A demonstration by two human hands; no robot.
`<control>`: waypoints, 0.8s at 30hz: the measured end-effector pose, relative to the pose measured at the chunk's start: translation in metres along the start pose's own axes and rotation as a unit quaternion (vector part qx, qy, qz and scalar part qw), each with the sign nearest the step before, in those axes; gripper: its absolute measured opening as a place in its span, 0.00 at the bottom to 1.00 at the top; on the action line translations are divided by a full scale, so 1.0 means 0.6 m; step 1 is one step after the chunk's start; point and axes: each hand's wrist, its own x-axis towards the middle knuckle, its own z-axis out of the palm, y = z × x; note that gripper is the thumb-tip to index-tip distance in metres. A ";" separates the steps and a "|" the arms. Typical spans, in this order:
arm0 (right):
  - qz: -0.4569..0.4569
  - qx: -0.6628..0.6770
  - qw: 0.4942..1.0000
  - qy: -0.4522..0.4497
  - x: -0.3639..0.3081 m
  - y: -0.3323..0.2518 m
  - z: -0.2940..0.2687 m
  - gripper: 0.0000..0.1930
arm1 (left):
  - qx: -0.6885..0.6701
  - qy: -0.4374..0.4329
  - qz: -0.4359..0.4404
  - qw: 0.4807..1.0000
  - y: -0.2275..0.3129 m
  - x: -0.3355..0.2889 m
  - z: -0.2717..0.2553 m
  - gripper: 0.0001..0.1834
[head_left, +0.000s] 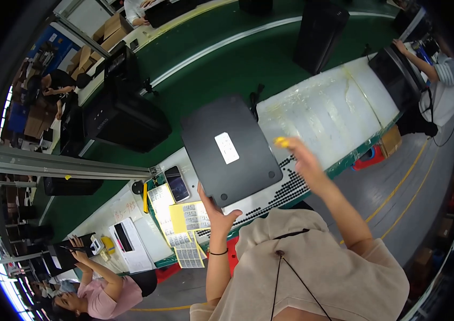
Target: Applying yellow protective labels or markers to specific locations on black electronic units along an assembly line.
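At the left, a co-worker in a pink top (pixel 101 299) bends at the counter (pixel 312 115), partly lost in the dark fisheye rim. Next come white papers (pixel 137 257), a flat yellow strip (pixel 145 198), a glossy dark phone (pixel 176 183) and overlapping sheets of grey labels (pixel 188 251). The left hand (pixel 217 215) rises from an upright forearm with a thin black wristband (pixel 219 253); its grip is on the near left corner of the flat, matte dark box (pixel 237 176), fingers partly hidden behind the edge, thumb spread aside. The box slants over the middle of the counter, bearing a white label (pixel 227 148) and round feet at its near corners; its underside is hidden. Small black dots (pixel 291 187) run in rows beside it. The right hand (pixel 304 160) reaches up, elbow bent, blurred; yellow shows at its fingertips, but whether its grip holds something I cannot tell. Beyond, clear wrinkled film covers the counter.
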 end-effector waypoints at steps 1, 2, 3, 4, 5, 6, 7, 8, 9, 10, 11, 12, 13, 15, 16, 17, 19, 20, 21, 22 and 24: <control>-0.008 -0.041 0.999 -0.001 -0.005 0.021 0.016 0.36 | 0.011 0.026 0.020 0.999 0.001 0.002 0.014 0.70; -0.024 -0.011 0.999 -0.018 -0.008 0.040 0.030 0.36 | 0.005 0.055 0.008 0.998 0.002 -0.002 0.026 0.69; -0.033 0.009 0.999 -0.023 -0.005 0.054 0.039 0.36 | 0.011 0.068 0.006 0.998 0.003 0.011 0.028 0.69; -0.045 0.023 0.998 -0.025 -0.001 0.063 0.041 0.36 | 0.132 0.068 0.084 0.985 0.004 0.025 0.025 0.68; -0.088 -0.033 0.995 -0.013 0.007 0.071 0.043 0.41 | 0.246 0.070 0.144 0.956 0.005 0.038 0.026 0.67; -0.119 -0.089 0.989 0.001 0.016 0.076 0.045 0.46 | 0.254 0.072 0.163 0.951 0.007 0.047 0.030 0.67; -0.134 -0.083 0.987 -0.005 0.029 0.081 0.049 0.46 | 0.234 0.067 0.164 0.956 0.011 0.055 0.034 0.67; -0.176 -0.107 0.979 0.003 0.045 0.083 0.051 0.45 | 0.210 0.059 0.164 0.962 0.016 0.063 0.042 0.66; -0.230 -0.109 0.967 0.025 0.059 0.082 0.054 0.45 | 0.218 0.073 0.162 0.960 0.023 0.070 0.052 0.66; -0.215 -0.121 0.969 0.003 0.075 0.079 0.063 0.45 | 0.171 0.097 0.143 0.970 0.033 0.077 0.062 0.66; -0.204 -0.066 0.976 0.025 0.096 0.074 0.073 0.43 | 0.116 0.111 0.131 0.978 0.045 0.087 0.072 0.65; -0.191 -0.010 0.980 0.047 0.110 0.062 0.078 0.42 | 0.102 0.137 0.137 0.976 0.062 0.102 0.076 0.64; -0.191 -0.001 0.981 0.041 0.119 0.046 0.078 0.42 | 0.083 0.150 0.151 0.974 0.083 0.116 0.076 0.63; -0.147 -0.031 0.988 -0.029 0.142 0.013 0.076 0.38 | 0.069 0.172 0.180 0.966 0.124 0.128 0.085 0.60; -0.133 -0.022 0.991 -0.024 0.145 -0.003 0.072 0.36 | 0.051 0.184 0.200 0.961 0.142 0.131 0.090 0.56; -0.114 -0.015 0.993 -0.011 0.149 -0.016 0.068 0.34 | 0.056 0.195 0.205 0.957 0.156 0.133 0.094 0.56; 0.021 0.058 0.997 -0.047 0.170 -0.024 0.054 0.34 | 0.158 0.209 0.189 0.946 0.172 0.136 0.104 0.49; 0.078 0.053 0.995 -0.031 0.189 -0.017 0.057 0.33 | 0.197 0.205 0.206 0.936 0.173 0.147 0.107 0.45; 0.101 0.124 0.986 -0.039 0.209 -0.007 0.060 0.33 | 0.204 0.183 0.211 0.938 0.170 0.159 0.106 0.43; 0.141 0.157 0.977 -0.031 0.228 0.007 0.062 0.32 | 0.180 0.172 0.189 0.950 0.162 0.174 0.105 0.41; 0.206 0.188 0.959 -0.044 0.267 0.042 0.069 0.32 | 0.123 0.163 0.125 0.971 0.136 0.193 0.098 0.36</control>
